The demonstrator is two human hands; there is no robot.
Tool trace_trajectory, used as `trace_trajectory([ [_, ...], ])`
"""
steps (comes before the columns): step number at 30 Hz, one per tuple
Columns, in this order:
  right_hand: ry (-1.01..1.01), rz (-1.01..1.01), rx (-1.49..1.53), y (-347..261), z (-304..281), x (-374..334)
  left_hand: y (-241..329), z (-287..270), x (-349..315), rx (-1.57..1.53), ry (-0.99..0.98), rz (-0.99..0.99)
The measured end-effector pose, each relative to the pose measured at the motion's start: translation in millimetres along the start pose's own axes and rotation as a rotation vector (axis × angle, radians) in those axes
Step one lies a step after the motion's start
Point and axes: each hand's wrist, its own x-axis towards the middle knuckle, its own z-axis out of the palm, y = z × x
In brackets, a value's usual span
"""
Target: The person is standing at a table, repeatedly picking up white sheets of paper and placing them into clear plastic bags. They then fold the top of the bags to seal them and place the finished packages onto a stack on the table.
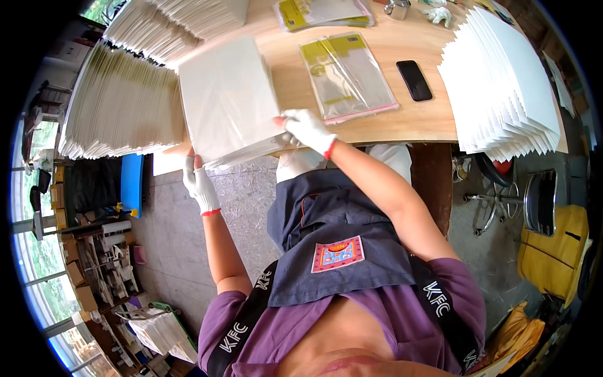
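Holding a stack of white sheets (227, 100) at the bench (402, 119) edge.
My left fingers (196, 176) clamp its near left corner, right fingers (300, 125) its near right corner; the sheets look light, floppy and slippery, so I grip both corners.

Phone (414, 80) right of plastic sleeves (347, 76)

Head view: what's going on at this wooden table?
A person in white gloves holds a stack of white sheets at the near edge of the wooden table. The left hand supports the stack's lower left corner from below; the right hand pinches its lower right corner. Fanned white piles lie to the left and right. Clear plastic sleeves and a black phone lie beyond the right hand.
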Motion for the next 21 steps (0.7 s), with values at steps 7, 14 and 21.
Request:
trace_trajectory([
  [7,-0.033,-0.015,-0.265,-27.2,1.6,-8.6,-97.5,-7.0,9.9,-0.204,0.198,-0.221],
  [14,0.736,-0.813,-0.925,-126.5,-162.2,-169.6,-181.3,0.4,-74.5,-0.336,0.237,-0.493],
  [21,0.834,-0.191,-1.677,-202.6,-290.1,-288.6,-157.9,72.9,-137.3,0.078,-0.188,-0.032],
])
